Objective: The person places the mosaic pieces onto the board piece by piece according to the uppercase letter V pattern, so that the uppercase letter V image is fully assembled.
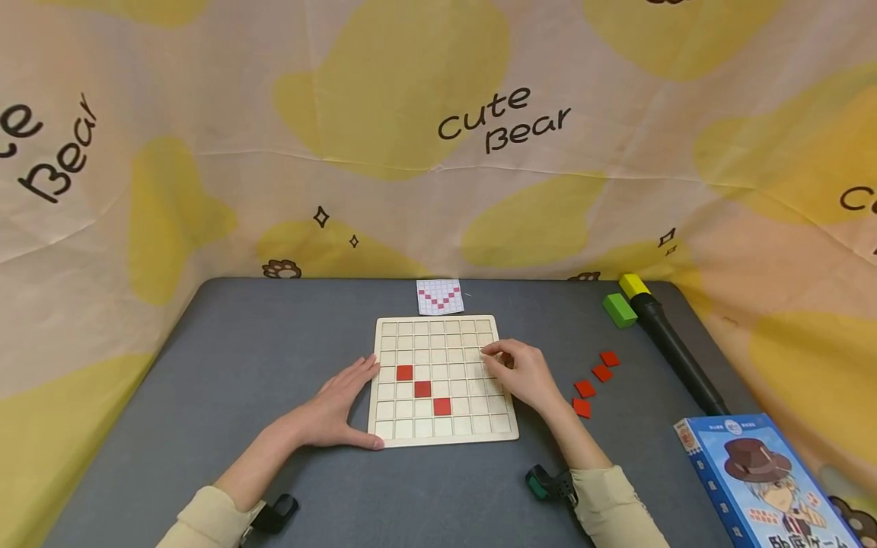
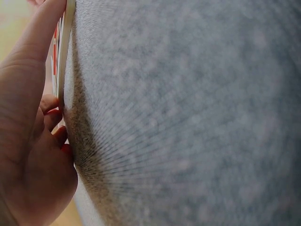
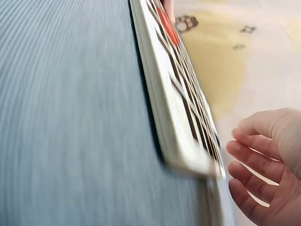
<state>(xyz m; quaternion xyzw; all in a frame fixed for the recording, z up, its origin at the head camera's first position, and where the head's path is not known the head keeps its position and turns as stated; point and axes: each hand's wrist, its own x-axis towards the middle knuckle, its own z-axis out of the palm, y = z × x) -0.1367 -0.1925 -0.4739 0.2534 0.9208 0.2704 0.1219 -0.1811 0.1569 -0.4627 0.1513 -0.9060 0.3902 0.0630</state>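
Observation:
A pale square board (image 1: pixel 466 380) with a grid of shallow cells lies on the grey table. Three red square tiles (image 1: pixel 422 389) sit in its cells in a diagonal, stepping down to the right. My left hand (image 1: pixel 336 407) rests against the board's left edge, fingers extended and thumb at the lower left corner. Over the board's right edge is my right hand (image 1: pixel 522 374), its fingers loosely bent. No tile shows between those fingers (image 3: pixel 254 155) in the right wrist view. Several loose red tiles (image 1: pixel 585 389) lie on the table right of that hand.
A small card (image 1: pixel 440 297) with a pink V of squares lies behind the board. Toward the right are a green block (image 1: pixel 620 310), a black rod with a yellow end (image 1: pixel 674 350) and a blue illustrated box (image 1: pixel 767 479). A patterned cloth (image 1: pixel 384 114) hangs behind the table.

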